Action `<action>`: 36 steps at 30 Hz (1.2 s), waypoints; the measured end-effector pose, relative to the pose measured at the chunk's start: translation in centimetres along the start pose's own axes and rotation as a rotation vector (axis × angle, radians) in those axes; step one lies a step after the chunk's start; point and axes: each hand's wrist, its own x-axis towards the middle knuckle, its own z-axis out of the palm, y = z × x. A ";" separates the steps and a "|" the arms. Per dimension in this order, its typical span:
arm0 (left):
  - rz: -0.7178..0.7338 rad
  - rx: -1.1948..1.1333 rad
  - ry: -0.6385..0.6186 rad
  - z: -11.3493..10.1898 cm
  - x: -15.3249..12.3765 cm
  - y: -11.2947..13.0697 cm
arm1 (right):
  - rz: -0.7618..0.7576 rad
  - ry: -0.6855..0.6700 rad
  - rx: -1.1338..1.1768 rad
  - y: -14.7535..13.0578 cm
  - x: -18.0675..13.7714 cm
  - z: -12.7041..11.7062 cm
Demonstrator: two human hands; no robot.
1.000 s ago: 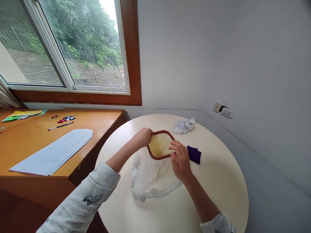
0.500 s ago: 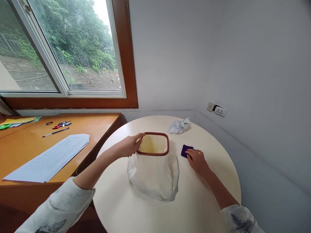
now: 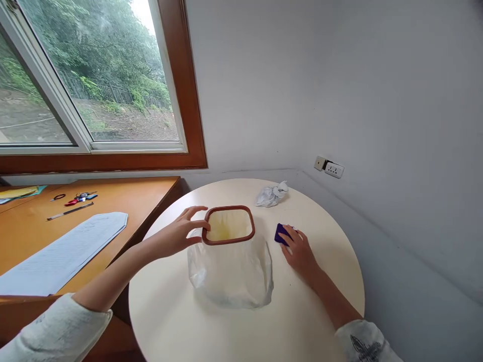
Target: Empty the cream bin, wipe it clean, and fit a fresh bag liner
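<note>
A small bin with a reddish-brown rim (image 3: 229,243) stands on the round table. A translucent white plastic bag (image 3: 234,281) hangs loosely around its outside. At the rim's left side is my left hand (image 3: 184,231), its fingers spread apart and a fingertip touching the rim. To the right of the bin, my right hand (image 3: 300,251) rests low over the table with its fingers curled on a dark purple folded cloth (image 3: 279,234). Part of the cloth is hidden under those fingers.
A knotted white plastic bag (image 3: 268,196) lies on the round table (image 3: 241,337) behind the bin. The wooden desk (image 3: 124,193) at left holds papers (image 3: 68,251), a pen (image 3: 70,211) and keys (image 3: 81,197). Wall sockets (image 3: 334,170) are at right.
My left hand has loosened from the rim and its fingers have spread. The rim has tilted slightly. My right hand has come further over the purple cloth. The view has shifted slightly right.
</note>
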 end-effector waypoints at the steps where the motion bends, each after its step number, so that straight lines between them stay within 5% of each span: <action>1: 0.024 -0.002 0.013 0.1 0.0 0.3 | 0.016 -0.059 -0.001 0.0 0.1 0.5; 6: 0.107 -0.011 0.046 0.8 0.4 2.4 | 0.321 -0.253 -0.057 0.9 -0.3 2.0; 15: 0.191 0.032 0.052 3.3 3.9 5.5 | 0.383 -0.316 -0.086 2.8 -2.6 0.1; 24: 0.075 0.043 0.067 6.7 12.4 12.0 | 0.387 -0.212 -0.115 3.5 -7.7 -3.0; 36: 0.159 -0.015 0.038 10.5 23.7 19.6 | 0.284 -0.057 -0.027 3.2 -8.1 -3.6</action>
